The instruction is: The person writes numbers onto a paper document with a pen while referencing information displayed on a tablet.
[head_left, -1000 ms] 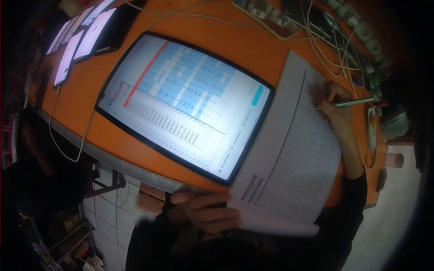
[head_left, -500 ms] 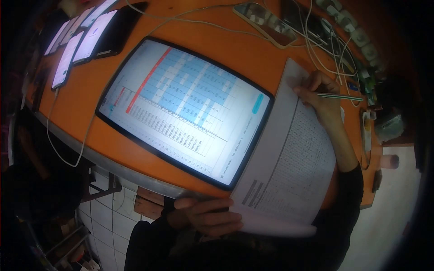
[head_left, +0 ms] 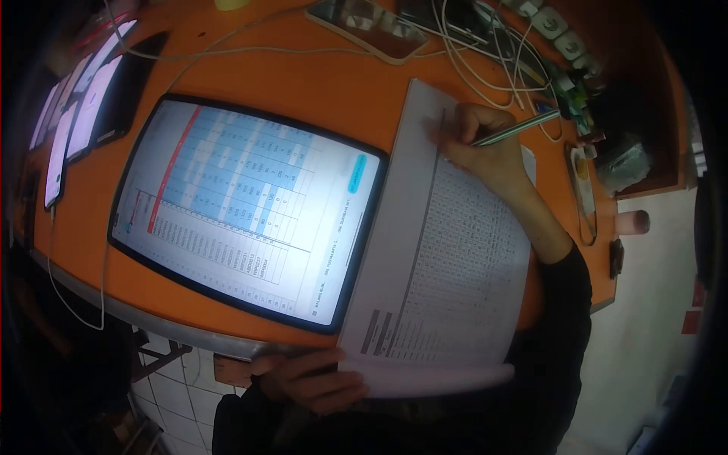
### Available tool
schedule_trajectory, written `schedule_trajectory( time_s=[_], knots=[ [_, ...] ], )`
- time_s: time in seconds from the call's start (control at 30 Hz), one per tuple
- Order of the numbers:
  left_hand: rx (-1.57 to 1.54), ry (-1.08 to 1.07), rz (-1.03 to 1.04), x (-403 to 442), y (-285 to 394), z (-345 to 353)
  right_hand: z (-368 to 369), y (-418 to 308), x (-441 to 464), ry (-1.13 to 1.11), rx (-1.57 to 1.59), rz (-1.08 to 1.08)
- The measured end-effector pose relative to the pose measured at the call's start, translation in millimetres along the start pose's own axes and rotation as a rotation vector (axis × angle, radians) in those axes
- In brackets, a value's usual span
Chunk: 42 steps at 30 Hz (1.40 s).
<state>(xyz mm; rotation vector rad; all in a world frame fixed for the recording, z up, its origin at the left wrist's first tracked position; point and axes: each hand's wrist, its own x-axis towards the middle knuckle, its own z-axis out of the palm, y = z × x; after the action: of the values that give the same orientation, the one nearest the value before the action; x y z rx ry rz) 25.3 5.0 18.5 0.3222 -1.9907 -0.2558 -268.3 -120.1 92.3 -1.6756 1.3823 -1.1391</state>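
Filling much of the view, an orange tabletop (head_left: pixel 349 83) is stretching beneath everything, its grey edge (head_left: pixel 189 334) running along the near side. Past it, white floor tiles (head_left: pixel 178 398) are showing between seven and eight o'clock, and paler floor (head_left: pixel 644 326) is showing at four. Lit phones (head_left: pixel 91 106) are crowding ten o'clock, a row of sockets (head_left: pixel 550 23) is sitting between one and two, and a reddish cylinder (head_left: pixel 632 222) is showing at three. Over the far part of a printed paper (head_left: pixel 462 280), the right hand (head_left: pixel 485 155) is bending at two o'clock, pinching a pen (head_left: pixel 519 130) that is slanting toward two; its fingertips are blurring. Between six and seven, the left hand (head_left: pixel 315 383) is laying curled fingers against the paper's seven o'clock corner; whether it is grasping or only pressing, one cannot tell. The paper itself is lying toward four o'clock, just beside a tablet (head_left: pixel 243 220) that is glowing at nine. One pen, one tablet and two hands are appearing; at least four phone screens are shining, and at least three sockets are lining up.
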Motion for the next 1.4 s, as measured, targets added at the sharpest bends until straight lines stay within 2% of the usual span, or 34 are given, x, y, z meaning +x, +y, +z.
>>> schedule_trajectory(
  time_s=[0.27, 0.33, 0.47, 0.53, 0.67, 0.87, 0.97, 1.07, 1.13, 1.27, 1.4],
  knots=[
    [-0.019, 0.02, -0.097, -1.1, 6.5, -1.7, -2.7, -0.4, 0.2, -0.038, 0.015, 0.069],
    [0.013, -0.072, -0.102, 2.7, 5.0, -9.7, -0.2, 0.2, 0.6, -0.02, -0.048, -0.02],
    [0.077, -0.112, -0.186, 1.9, 10.8, -10.1, 4.4, -0.7, 0.9, 0.008, -0.046, -0.051],
    [0.058, 0.076, -0.198, -6.4, 11.4, 2.9, 3.1, -2.0, 0.4, 0.025, -0.098, -0.013],
    [0.097, 0.151, -0.125, -7.2, 5.9, 8.1, 2.1, -0.2, 0.6, -0.004, -0.061, 0.014],
    [0.078, 0.091, -0.126, -9.8, 9.9, 4.7, 1.1, 2.0, -0.5, 0.047, -0.001, 0.028],
    [0.036, 0.033, -0.242, -4.6, 14.3, -2.8, -2.4, -1.9, -4.4, 0.074, 0.025, 0.083],
    [0.03, -0.022, -0.163, -3.5, 9.5, -1.6, -3.7, 1.4, -8.2, 0.057, 0.063, 0.009],
    [0.03, 0.095, -0.116, -7.6, 9.1, 6.5, -3.2, 2.9, -8.3, 0.059, 0.064, 0.007],
    [-0.014, 0.046, -0.02, -3.7, 2.1, 3.1, -4.0, 1.5, -8.1, 0.024, 0.05, 0.024],
    [0.008, 0.087, -0.04, -2.5, 3.5, 7.1, -4.3, 1.5, -7.8, 0.029, 0.014, 0.041]
  ],
)
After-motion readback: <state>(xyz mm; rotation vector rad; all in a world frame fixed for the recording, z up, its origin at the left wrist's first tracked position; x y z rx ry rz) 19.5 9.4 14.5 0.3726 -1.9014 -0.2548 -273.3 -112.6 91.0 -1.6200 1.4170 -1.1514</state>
